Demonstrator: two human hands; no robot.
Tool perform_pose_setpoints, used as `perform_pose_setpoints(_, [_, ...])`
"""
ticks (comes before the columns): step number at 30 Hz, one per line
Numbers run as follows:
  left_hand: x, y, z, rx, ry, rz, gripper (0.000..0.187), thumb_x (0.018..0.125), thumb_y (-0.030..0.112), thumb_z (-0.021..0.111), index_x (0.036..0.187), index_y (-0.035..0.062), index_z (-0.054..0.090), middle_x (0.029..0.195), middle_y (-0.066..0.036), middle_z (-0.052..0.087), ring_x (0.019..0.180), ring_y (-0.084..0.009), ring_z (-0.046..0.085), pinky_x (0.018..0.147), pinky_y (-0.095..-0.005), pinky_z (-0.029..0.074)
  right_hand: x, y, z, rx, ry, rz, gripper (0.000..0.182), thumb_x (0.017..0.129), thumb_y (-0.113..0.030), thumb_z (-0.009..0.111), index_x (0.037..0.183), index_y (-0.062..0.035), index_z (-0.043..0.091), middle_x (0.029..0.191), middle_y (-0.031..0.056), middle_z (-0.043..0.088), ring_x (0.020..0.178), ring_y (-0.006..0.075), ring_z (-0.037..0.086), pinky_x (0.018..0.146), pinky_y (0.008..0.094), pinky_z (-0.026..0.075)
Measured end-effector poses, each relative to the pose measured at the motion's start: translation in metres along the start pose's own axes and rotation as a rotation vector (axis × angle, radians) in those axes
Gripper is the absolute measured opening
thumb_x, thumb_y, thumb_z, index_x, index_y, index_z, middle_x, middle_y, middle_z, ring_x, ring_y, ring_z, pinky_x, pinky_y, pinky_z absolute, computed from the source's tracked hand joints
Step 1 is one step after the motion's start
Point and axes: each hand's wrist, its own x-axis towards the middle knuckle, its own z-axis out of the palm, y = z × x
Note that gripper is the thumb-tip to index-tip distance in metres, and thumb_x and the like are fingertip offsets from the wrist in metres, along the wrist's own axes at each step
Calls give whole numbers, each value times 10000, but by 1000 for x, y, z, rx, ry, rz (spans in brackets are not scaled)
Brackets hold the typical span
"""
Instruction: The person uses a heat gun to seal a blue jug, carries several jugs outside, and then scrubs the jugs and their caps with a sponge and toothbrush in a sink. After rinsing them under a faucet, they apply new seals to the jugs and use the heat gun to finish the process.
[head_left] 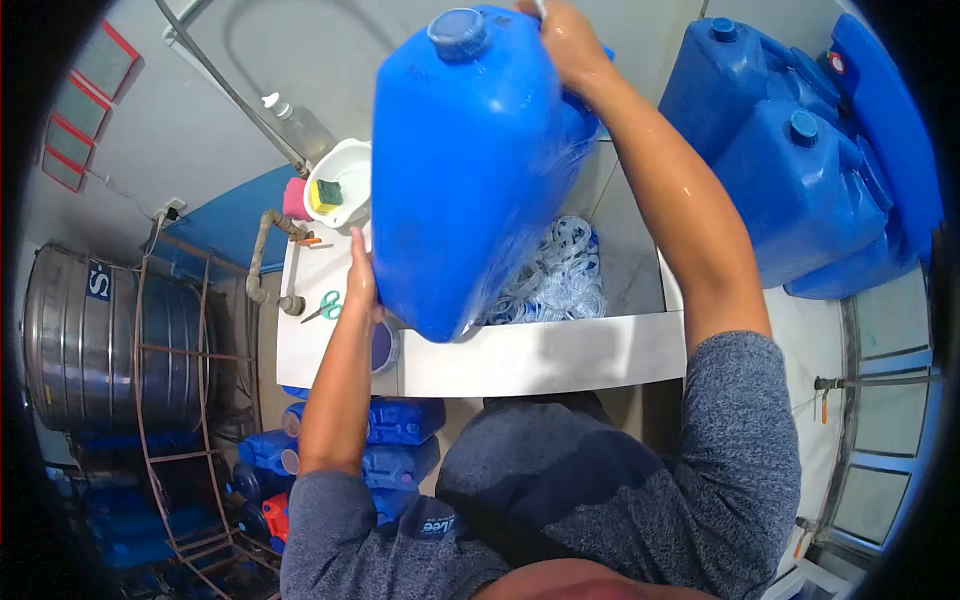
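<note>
A large blue plastic jerrycan (440,170) with a blue screw cap (458,35) is tilted over the sink (632,260), its surface wet and shiny. My left hand (360,280) presses against its lower left side, bracing it, with the fingers partly hidden. At the jerrycan's upper right edge, my right hand (572,45) is closed. A small white bit shows at its fingertips, too little to name. Behind the jerrycan, a heap of white stringy netting (565,275) lies in the sink.
Left on the counter (540,355) are green-handled scissors (328,306), a white basin (352,160) with a sponge (326,196), and a pump bottle (300,128). More blue jerrycans (800,190) stand right. Others (400,420) sit below, near a steel tank (110,335).
</note>
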Motion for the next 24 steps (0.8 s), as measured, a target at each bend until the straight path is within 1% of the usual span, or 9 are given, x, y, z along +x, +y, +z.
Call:
perform_pose_setpoints(3, [18,-20,18,-26,120,341,858,995,715,293,1394,-11,515,1257,-183,648,1153,-296,634,993,-443,517,-7,-1,-20,738,-64,-172,343,875,-320,632,829,20,653,819,275,664,778,394,657,691,474,492])
perform_pose_setpoints(7, [-19,1,23,-74,101,-50,801,1005,679,345,1384,-3,525,1282,-173,638,1157,-294,614,1025,-429,476,3,36,24,-144,-61,-15,364,938,-315,561,708,-47,646,737,113,658,741,228,629,712,361,476])
perform_pose_setpoints(9, [-6,-5,15,-109,7,-117,786,1006,668,367,1386,-2,525,1298,-173,632,1172,-292,599,1047,-420,454,-9,-14,-10,-14,-146,68,326,925,-300,574,715,-61,646,701,98,642,716,216,620,705,364,475])
perform_pose_setpoints(11, [19,-23,13,19,138,326,910,987,739,280,1446,-19,485,1379,-201,582,1277,-286,547,1089,-414,432,-13,6,-13,689,-104,-219,248,876,-263,633,760,-45,648,700,152,631,696,252,617,682,415,488])
perform_pose_setpoints(13, [9,-11,11,35,108,200,927,984,747,264,1431,-31,498,1372,-209,590,1258,-290,569,1087,-413,438,-10,-6,-11,333,-41,-343,258,885,-261,619,755,-41,655,709,156,637,706,248,622,687,412,488])
perform_pose_setpoints(15, [-15,18,12,-40,5,-175,882,1010,705,261,1429,-33,503,1360,-200,600,1238,-277,572,1087,-383,421,-9,-25,-10,18,-148,128,250,920,-242,563,754,-89,671,738,92,656,746,203,623,740,343,475])
perform_pose_setpoints(19, [30,-34,5,142,251,385,966,975,768,195,1411,-30,519,1317,-212,627,1194,-301,621,1035,-406,495,-18,40,-5,858,-177,-30,229,899,-257,615,814,-54,678,744,125,657,741,209,623,726,385,500])
perform_pose_setpoints(21, [18,-24,0,59,181,130,939,989,745,190,1380,-32,546,1291,-205,643,1170,-287,635,1019,-391,506,-16,18,7,719,-2,165,285,896,-290,613,796,-30,671,745,118,663,751,200,631,725,376,498])
perform_pose_setpoints(24, [-11,5,8,-153,30,9,888,1008,708,230,1382,-36,538,1335,-199,616,1253,-275,571,1084,-372,429,-26,-31,-18,67,134,-339,298,926,-288,561,805,-39,671,743,113,664,764,186,628,730,356,488])
